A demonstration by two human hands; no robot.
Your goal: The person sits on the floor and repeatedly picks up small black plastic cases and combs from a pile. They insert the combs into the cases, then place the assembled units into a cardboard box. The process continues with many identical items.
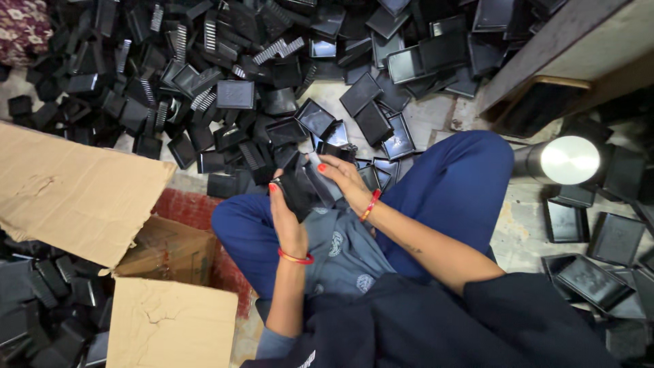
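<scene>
Two hands, left hand [286, 218] and right hand [340, 178], clamped together on one black plastic part [304, 191]; beside them one open cardboard box [163, 272], countless black trays [231, 95] across the floor [436, 112].

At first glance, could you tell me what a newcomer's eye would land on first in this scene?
Most striking is the heap of black plastic trays spread over the floor across the top of the view. In the middle, the left hand and right hand together grip a small stack of black plastic pieces above the knees. An open cardboard box sits at lower left, and a shiny metal cylinder gleams at right.
</scene>
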